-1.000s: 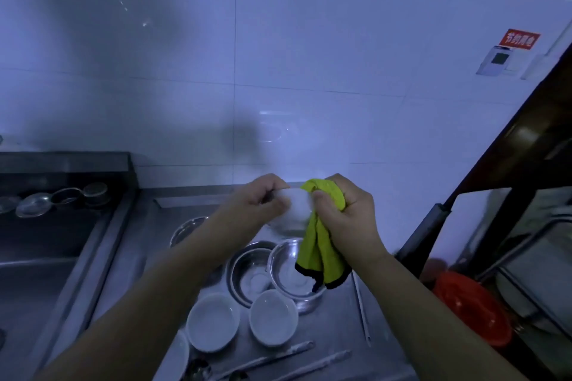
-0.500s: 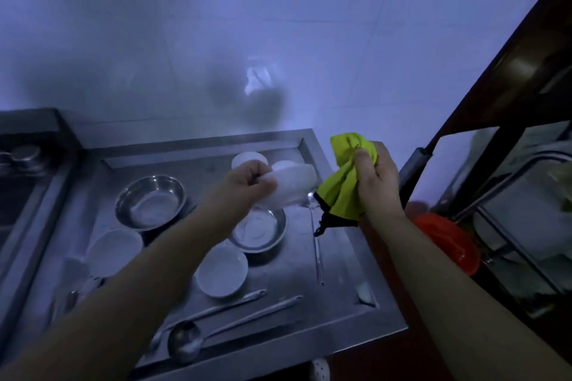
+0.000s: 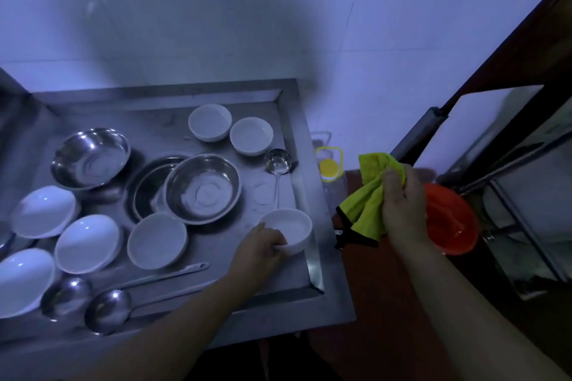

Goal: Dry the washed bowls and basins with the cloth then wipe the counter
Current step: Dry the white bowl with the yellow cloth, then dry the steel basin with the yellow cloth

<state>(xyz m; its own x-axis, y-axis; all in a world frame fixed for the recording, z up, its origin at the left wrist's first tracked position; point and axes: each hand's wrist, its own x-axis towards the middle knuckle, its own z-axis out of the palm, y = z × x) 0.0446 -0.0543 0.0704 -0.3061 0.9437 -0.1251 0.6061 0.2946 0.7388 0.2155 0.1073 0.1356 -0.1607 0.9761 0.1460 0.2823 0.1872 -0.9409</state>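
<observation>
Steel counter (image 3: pixel 312 260), hand-held bowl (image 3: pixel 291 226)

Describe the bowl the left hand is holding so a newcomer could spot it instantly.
Find the steel counter, then its front right corner. The small white bowl sits there, below the ladle. It alone is gripped at the rim by the left hand.

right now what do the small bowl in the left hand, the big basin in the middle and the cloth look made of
Small white bowl, gripped by the left hand: likely glazed ceramic, opaque white, smooth. Steel basin: stainless steel by its mirror glints and ringed base. Yellow-green cloth, held by the right hand: soft fabric, possibly microfibre, creased, dark-edged.
</observation>
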